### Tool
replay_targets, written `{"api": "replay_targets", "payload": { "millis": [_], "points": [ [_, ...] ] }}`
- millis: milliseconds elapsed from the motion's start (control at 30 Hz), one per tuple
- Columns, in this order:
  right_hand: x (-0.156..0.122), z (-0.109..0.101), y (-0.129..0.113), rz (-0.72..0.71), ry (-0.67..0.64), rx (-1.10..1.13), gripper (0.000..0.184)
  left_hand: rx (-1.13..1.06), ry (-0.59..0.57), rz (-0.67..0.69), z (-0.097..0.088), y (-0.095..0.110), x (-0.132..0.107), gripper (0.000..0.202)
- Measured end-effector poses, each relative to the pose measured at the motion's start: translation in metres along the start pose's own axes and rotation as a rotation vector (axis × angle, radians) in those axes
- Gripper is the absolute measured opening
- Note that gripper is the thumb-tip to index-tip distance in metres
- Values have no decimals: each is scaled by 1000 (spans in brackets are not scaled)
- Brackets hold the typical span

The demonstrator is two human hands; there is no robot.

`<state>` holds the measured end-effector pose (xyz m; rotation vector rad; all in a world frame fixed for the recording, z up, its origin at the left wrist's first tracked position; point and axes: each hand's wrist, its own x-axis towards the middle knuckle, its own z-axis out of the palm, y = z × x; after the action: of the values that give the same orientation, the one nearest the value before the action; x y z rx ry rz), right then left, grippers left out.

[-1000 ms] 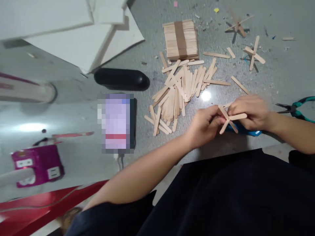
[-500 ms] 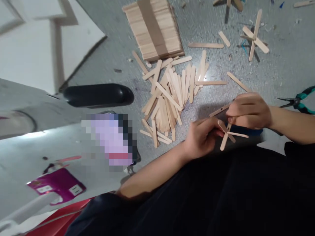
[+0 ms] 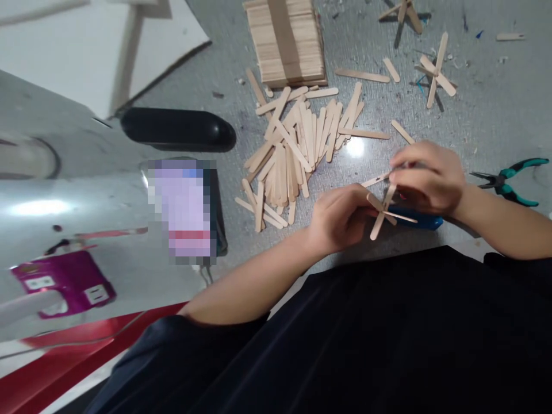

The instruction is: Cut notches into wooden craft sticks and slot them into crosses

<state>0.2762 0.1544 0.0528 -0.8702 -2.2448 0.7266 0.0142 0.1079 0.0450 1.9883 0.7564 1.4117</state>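
My left hand pinches a small cross of wooden sticks near the table's front edge. Just above and to the right, my right hand is closed on a single wooden stick that points left, its far end close to the cross. A blue object lies on the table under my right hand, mostly hidden.
A loose heap of wooden sticks lies left of my hands, with a banded bundle behind it. Finished stick crosses sit at the back right. Teal-handled pliers lie right. A black case, white boards and a magenta box stand left.
The view has shifted. My right hand has let go of the cross and now holds a separate stick above it; my left hand keeps the cross.
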Motion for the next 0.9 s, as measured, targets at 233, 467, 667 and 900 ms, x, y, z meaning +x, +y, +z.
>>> {"api": "replay_targets", "payload": {
  "millis": [233, 467, 667, 900],
  "points": [
    [14, 7, -14, -354, 215, -111, 31, 132, 77, 67, -1, -4, -6, 18],
    [9, 9, -20, -132, 285, 64, 21, 211, 142, 130, -3, -5, -6, 10],
    [12, -1, -25, -157, 8, 162, 19, 262, 167, 105, -3, -3, -1, 8],
    [9, 10, -26, -94, 23, 159, 18, 235, 157, 72, 2, -4, -4, 15]
  ]
}}
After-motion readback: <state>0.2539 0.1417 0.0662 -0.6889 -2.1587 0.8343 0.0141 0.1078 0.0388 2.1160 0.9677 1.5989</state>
